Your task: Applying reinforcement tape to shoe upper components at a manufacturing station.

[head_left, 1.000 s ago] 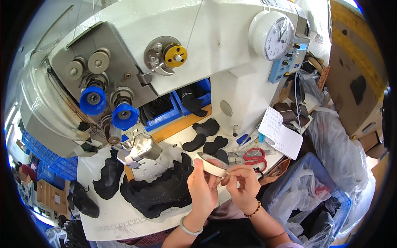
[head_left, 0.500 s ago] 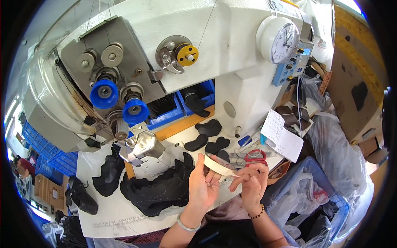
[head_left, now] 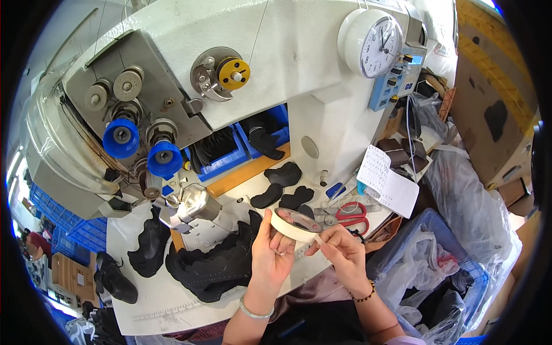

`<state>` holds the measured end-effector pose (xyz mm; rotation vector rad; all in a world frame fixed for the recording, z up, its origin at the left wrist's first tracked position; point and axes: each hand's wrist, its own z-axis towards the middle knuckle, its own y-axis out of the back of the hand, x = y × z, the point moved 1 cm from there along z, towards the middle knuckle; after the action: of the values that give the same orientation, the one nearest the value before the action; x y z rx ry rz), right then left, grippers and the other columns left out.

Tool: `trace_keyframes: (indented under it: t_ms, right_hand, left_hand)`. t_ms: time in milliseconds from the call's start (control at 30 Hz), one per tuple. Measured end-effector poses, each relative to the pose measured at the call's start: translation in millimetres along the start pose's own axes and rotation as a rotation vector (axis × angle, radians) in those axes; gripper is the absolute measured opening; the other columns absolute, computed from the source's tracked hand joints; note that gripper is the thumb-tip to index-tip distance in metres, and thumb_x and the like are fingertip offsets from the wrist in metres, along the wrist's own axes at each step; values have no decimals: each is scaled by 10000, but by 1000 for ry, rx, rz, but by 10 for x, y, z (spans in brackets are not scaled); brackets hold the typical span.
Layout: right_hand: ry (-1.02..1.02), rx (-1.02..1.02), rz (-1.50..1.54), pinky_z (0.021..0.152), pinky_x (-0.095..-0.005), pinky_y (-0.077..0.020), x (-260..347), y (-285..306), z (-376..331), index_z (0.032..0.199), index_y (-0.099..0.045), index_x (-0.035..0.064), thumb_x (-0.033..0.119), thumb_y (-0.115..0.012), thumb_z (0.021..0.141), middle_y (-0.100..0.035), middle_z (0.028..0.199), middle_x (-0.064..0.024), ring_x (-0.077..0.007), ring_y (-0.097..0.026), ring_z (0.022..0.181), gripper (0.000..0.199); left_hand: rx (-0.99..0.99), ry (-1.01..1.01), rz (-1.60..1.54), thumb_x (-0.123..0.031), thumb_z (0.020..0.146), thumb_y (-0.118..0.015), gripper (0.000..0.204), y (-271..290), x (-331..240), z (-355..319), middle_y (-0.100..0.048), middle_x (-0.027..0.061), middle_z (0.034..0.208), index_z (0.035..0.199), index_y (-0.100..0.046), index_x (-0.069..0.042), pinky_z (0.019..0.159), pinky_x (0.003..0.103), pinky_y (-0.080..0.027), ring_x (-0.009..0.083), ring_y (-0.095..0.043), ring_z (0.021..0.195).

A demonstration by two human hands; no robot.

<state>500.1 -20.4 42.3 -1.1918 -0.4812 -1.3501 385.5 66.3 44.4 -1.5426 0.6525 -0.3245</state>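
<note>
Left hand [head_left: 271, 253] grips a pale cream roll of tape [head_left: 296, 225] above the white table [head_left: 172, 299], fingers closed on its left rim. The ring is tilted, open face up-right. Right hand [head_left: 343, 251] pinches its loose end. Both hands have risen slightly since before.

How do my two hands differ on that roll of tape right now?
The left hand holds the tape roll upright by its rim, fingers raised; the right hand pinches only its loose end, lower down. The left wrist wears a plain bangle, the right a dark beaded bracelet. Both touch the tape.
</note>
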Motion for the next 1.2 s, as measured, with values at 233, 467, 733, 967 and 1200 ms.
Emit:
trace_keyframes:
  t_ms: [233,467,733,967,1200]
  right_hand:
    - [5,-33,208,564,-271,-438,-124,126,-28,585,-413,38,39,-571,776,-475,758,-72,-185,-557,605,247]
    - [-15,36,604,592,-280,-392,-220,223,-33,590,-403,50,71,-563,772,-464,768,-93,-176,-498,623,244]
    - [8,140,516,775,-357,-425,-235,270,-7,649,-441,59,90,-545,799,-539,894,-148,-232,-538,829,185]
    - [-80,9,654,836,-356,-402,-134,210,11,739,-476,67,164,-519,855,-550,883,-119,-238,-537,867,157]
    - [-48,70,566,847,-371,-401,-175,68,-39,751,-513,31,100,-485,861,-570,873,-123,-248,-530,892,133]
  left_hand:
    - [35,216,-348,-212,961,-386,282,21,-18,30,-517,130,812,946,-485,51,384,181,-277,24,-266,402]
    - [-44,255,-514,-168,960,-367,244,69,-14,62,-480,149,813,964,-462,57,387,178,-276,26,-230,410]
    - [91,234,-307,-296,949,-380,422,-37,17,1,-471,148,876,1144,-393,78,437,197,-298,70,-312,505]
    - [141,62,695,-341,886,-524,562,-138,199,-156,-539,73,975,1258,-400,62,486,186,-299,33,-357,566]
    - [-29,-91,803,-280,913,-508,406,-144,227,-191,-542,9,748,1077,-558,87,504,167,-265,4,-326,549]
